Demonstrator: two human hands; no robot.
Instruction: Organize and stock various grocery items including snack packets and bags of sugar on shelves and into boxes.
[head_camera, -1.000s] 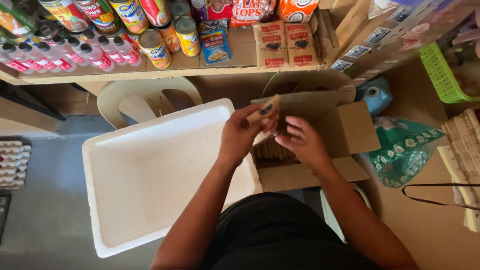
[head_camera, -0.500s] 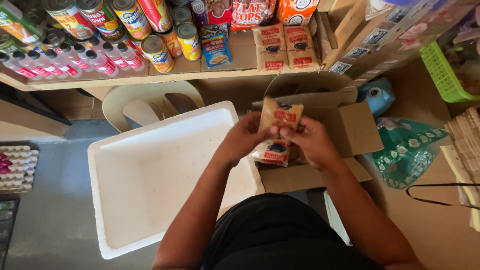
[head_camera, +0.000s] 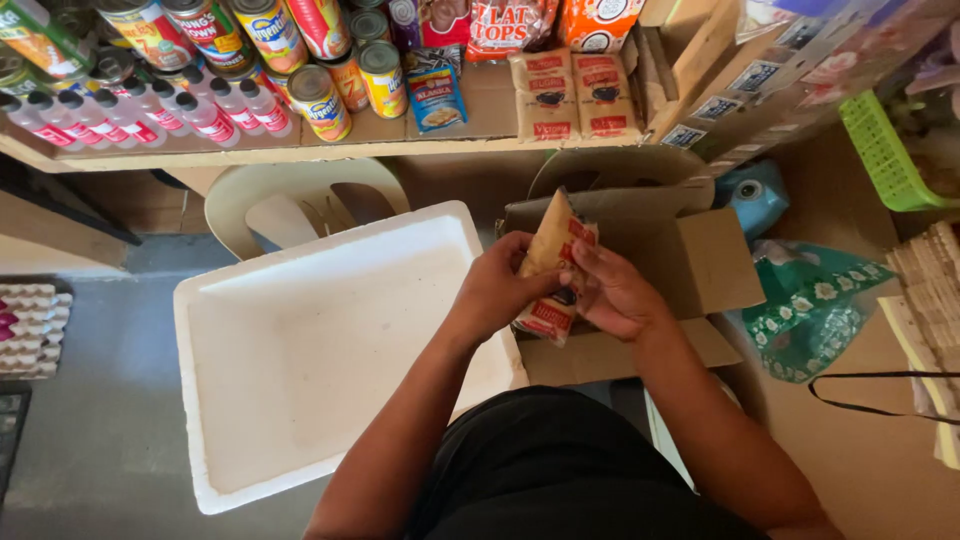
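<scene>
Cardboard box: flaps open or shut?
Open. The cardboard box has its flaps spread outward on the right and front, and both hands hold tan packets over its open mouth. What is inside cannot be seen.

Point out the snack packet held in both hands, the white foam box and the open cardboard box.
snack packet (head_camera: 553, 258), head view, on its tan upper half.
white foam box (head_camera: 300, 350), head view, on its bare floor.
open cardboard box (head_camera: 715, 262), head view, on its right flap.
</scene>
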